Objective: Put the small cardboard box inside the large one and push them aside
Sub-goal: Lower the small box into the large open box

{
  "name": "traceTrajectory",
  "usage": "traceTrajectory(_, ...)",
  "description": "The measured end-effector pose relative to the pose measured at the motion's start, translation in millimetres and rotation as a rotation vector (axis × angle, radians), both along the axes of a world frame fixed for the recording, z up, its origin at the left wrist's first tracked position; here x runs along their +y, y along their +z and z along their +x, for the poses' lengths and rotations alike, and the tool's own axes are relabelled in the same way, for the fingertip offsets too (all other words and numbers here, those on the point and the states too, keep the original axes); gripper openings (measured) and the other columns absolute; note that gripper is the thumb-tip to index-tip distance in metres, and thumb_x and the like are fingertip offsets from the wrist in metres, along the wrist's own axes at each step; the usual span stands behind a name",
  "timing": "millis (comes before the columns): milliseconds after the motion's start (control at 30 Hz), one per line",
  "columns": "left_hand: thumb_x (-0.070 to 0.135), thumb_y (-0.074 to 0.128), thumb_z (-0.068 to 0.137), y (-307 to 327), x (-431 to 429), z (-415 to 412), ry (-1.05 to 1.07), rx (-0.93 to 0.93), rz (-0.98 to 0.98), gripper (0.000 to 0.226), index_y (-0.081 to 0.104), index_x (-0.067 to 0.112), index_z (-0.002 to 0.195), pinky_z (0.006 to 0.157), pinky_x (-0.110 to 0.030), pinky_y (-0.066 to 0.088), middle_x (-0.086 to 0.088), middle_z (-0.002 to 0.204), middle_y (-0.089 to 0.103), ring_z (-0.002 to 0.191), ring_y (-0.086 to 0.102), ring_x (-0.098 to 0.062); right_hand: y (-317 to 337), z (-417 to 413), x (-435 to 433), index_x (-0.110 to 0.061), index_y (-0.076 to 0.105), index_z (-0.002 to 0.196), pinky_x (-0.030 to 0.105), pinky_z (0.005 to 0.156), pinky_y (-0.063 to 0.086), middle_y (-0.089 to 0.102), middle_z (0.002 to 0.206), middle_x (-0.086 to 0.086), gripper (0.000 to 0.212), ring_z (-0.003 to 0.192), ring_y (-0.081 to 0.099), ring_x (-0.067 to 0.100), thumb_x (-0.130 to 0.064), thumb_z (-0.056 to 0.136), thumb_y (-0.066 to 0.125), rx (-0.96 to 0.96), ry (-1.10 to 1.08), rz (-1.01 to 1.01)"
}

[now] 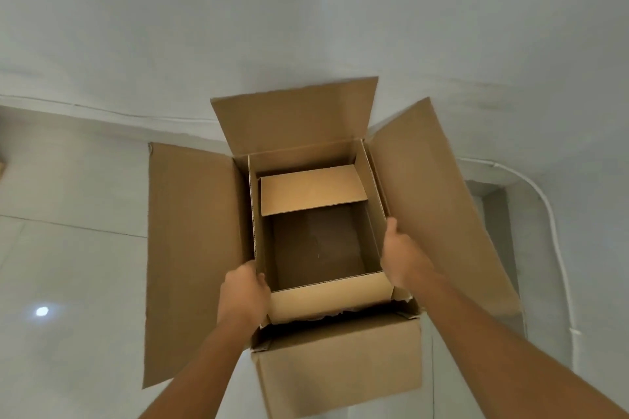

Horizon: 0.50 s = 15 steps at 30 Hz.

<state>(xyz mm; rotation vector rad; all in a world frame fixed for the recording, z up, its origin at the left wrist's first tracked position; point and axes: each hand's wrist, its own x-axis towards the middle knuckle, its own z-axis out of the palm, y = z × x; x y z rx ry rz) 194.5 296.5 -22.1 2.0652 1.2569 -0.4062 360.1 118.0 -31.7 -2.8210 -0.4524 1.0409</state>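
Hands grip the small cardboard box (326,299) – left hand (243,292) and right hand (401,255) clamped on opposite walls. It sits within the large box (340,367), flaps open, on the floor (68,248)

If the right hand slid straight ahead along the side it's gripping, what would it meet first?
Probably the large box's far wall. The right hand points away along the small box's right wall, beside the right flap; depth is unclear.
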Motion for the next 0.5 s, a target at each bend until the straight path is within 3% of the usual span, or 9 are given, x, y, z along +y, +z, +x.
traceTrajectory(167,0.013,0.044,0.097,-23,-2,-4,0.000,0.033,-0.063,0.028,0.055,0.005,0.121,0.080,-0.039,0.055,-0.016,0.107,0.066,0.088,0.063,-0.028,-25,-5,0,-0.011,0.007,0.143,0.037,0.071,0.058,0.065,0.087,0.011,0.076,0.078,0.065,0.023,0.005,0.085,0.054,-0.011,0.010,-0.060)
traceTrajectory(267,0.013,0.042,0.097,-26,-3,-7,0.019,-0.016,-0.064,0.042,0.039,0.012,0.139,0.078,-0.041,0.058,-0.016,0.115,0.065,0.083,0.067,-0.029,-29,-8,-1,-0.014,0.013,0.141,0.041,0.073,0.058,0.067,0.098,0.013,0.062,0.082,0.065,0.025,-0.007,0.092,0.051,-0.007,-0.027,-0.006)
traceTrajectory(367,0.013,0.044,0.096,-22,-4,-9,0.049,-0.049,-0.045,0.053,0.026,0.018,0.145,0.076,-0.042,0.061,-0.014,0.123,0.063,0.076,0.068,-0.026,-22,-8,-1,-0.016,0.018,0.142,0.040,0.074,0.057,0.063,0.111,0.013,0.052,0.085,0.065,0.024,-0.018,0.097,0.044,-0.037,-0.063,0.078)
traceTrajectory(500,0.015,0.048,0.095,-4,-5,-13,-0.001,-0.075,-0.023,0.055,0.026,0.020,0.144,0.089,-0.047,0.057,-0.013,0.130,0.059,0.101,0.066,-0.031,-3,-12,-4,-0.016,0.021,0.142,0.044,0.080,0.056,0.062,0.117,0.014,0.050,0.094,0.064,0.027,-0.018,0.097,0.044,-0.094,-0.055,0.138)
